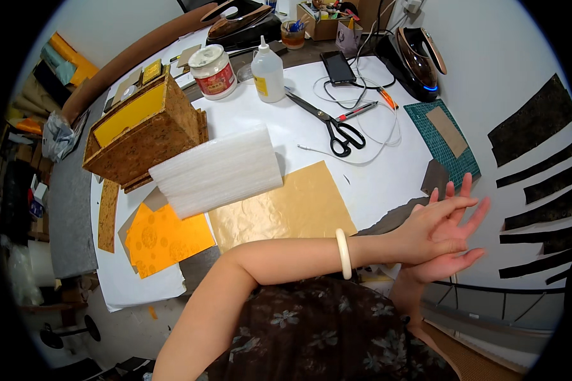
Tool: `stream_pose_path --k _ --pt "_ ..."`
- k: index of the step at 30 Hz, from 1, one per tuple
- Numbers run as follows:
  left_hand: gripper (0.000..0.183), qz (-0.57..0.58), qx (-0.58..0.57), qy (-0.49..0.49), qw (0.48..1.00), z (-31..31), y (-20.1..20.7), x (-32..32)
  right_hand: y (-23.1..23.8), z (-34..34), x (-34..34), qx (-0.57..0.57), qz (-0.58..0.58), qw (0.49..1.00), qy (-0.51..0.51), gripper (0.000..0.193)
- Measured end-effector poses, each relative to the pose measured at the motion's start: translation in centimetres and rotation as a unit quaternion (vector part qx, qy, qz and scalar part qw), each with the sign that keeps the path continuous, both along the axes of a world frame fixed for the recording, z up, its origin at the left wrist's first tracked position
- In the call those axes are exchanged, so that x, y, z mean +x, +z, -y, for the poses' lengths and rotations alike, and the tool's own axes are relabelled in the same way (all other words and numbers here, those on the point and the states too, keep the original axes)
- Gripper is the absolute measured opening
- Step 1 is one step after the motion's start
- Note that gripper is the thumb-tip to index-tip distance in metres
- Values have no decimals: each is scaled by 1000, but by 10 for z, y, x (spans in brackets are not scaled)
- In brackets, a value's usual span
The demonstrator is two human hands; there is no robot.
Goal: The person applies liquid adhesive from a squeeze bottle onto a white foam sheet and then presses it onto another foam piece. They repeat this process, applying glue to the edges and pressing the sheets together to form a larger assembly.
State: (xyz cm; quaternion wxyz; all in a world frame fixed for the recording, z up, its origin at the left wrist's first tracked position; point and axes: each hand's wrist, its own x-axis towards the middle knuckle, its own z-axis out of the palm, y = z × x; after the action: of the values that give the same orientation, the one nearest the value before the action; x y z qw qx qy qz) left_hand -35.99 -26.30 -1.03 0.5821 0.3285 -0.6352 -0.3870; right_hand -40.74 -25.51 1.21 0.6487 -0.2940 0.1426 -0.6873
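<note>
My left hand (421, 236) reaches across my body and lies over the palm of my right hand (452, 257) at the right. Its fingers are stretched out, and neither hand holds a thing. My right hand's fingers point up and spread; its palm is partly covered by the left. A cream bangle (343, 253) circles my left wrist. Beyond the left forearm lie a tan glossy sheet (279, 213), an orange patterned sheet (165, 240) and white foam wrap (219, 171). Nearest to the fingers are a small dark grey board (435, 176) and a green cutting mat (435, 130).
A brown patterned box (147, 136) with a yellow inside stands at the left. Black scissors (332, 124), a squeeze bottle (268, 73), a lidded jar (213, 72), a phone (338, 68) and looping cables lie farther back. An iron (416, 60) sits by the wall, where dark strips (540, 209) hang.
</note>
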Motion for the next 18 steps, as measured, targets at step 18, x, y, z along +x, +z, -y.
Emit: stream_pose_path --k 18 --pt "76 -41 -3 -81 996 5 -20 17 3 14 -18 31 -4 997 64 89"
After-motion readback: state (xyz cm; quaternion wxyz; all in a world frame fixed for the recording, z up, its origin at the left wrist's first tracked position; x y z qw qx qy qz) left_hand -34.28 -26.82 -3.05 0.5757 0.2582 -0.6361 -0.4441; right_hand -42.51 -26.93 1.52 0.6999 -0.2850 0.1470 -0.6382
